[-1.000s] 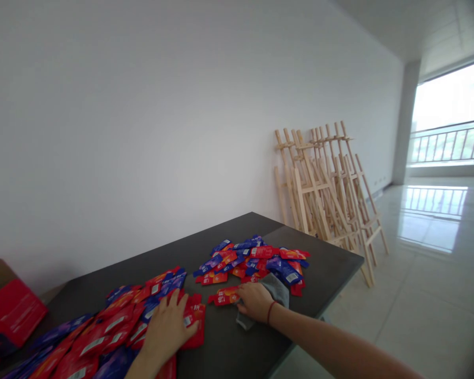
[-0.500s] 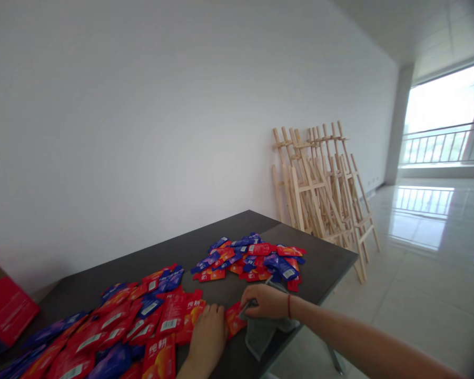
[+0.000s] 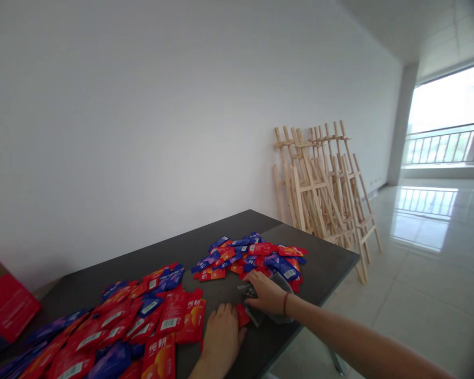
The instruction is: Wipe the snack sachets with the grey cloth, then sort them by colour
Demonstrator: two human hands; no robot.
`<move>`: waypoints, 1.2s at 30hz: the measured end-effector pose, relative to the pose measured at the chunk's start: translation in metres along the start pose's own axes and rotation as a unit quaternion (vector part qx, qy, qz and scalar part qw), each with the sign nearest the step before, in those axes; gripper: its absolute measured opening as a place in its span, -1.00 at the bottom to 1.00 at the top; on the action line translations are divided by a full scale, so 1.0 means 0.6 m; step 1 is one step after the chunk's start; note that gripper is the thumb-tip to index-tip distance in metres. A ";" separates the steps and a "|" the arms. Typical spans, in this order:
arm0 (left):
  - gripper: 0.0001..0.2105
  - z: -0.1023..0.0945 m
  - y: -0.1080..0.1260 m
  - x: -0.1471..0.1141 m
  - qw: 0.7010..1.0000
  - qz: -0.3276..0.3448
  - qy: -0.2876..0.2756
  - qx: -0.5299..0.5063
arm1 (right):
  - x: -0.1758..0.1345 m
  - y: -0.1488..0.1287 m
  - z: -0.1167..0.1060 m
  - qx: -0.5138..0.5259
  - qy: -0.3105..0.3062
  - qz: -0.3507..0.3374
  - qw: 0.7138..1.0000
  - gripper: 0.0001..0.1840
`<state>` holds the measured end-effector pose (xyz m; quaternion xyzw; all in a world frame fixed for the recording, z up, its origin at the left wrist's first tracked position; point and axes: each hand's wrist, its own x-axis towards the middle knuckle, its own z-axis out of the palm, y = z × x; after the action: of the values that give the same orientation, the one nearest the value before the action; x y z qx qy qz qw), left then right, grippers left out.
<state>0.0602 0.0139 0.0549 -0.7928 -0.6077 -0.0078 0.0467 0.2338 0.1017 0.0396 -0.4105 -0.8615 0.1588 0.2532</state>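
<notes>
My left hand (image 3: 221,337) is palm down low over the dark table, closed on a red pouch (image 3: 242,315). Only a corner of that pouch shows between thumb and fingers; the hand covers the rest. Just right of it, my right hand (image 3: 265,295) is wrapped round a grey cloth (image 3: 281,284), which bunches under the palm and touches the table. A large heap of red and blue pouches (image 3: 114,321) lies to the left of my left hand. Beyond my right hand is a smaller pile of similar pouches (image 3: 245,252).
A red box (image 3: 10,308) stands at the table's far left. The dark table (image 3: 142,258) runs along a white wall, with its right edge near my right forearm. Several wooden easels (image 3: 319,184) lean on the wall past the far corner.
My left hand has shifted slightly right, covering more of the red pouch. My right hand has moved a little away from me, and the cloth's hanging corner is now drawn up under it.
</notes>
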 end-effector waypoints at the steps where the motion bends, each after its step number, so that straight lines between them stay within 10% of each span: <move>1: -0.72 0.000 -0.002 -0.005 1.000 0.015 -0.010 0.000 | -0.006 0.003 -0.007 -0.019 -0.033 -0.027 0.999 -0.41; 8: -0.51 0.018 -0.067 0.037 0.982 0.151 0.041 -0.103 | -0.018 0.018 -0.030 -0.054 -0.062 -0.003 0.997 -0.32; 13: -0.38 0.068 -0.102 0.049 0.963 0.052 0.116 -0.239 | 0.002 0.006 -0.027 -0.036 -0.007 0.017 0.999 -0.42; 18: -0.37 0.094 -0.092 0.030 0.952 -0.040 0.118 -0.279 | 0.001 -0.018 -0.012 -0.059 -0.091 -0.112 0.988 -0.40; 22: -0.27 0.092 -0.076 0.032 0.966 -0.061 0.068 -0.242 | 0.005 -0.025 0.011 -0.098 -0.147 -0.171 0.969 -0.42; 29: -0.33 0.076 -0.071 0.030 0.972 -0.072 0.044 -0.219 | 0.075 -0.027 0.032 -0.174 -0.094 -0.036 0.980 -0.63; 36: -0.32 0.077 -0.076 0.023 0.969 -0.085 0.057 -0.226 | 0.059 -0.023 0.033 -0.171 -0.140 -0.146 0.964 -0.54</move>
<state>0.0176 0.0429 0.0129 -0.7267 -0.6514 -0.1942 -0.0997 0.1949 0.1195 0.0409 -0.2914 -0.9532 0.0259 0.0765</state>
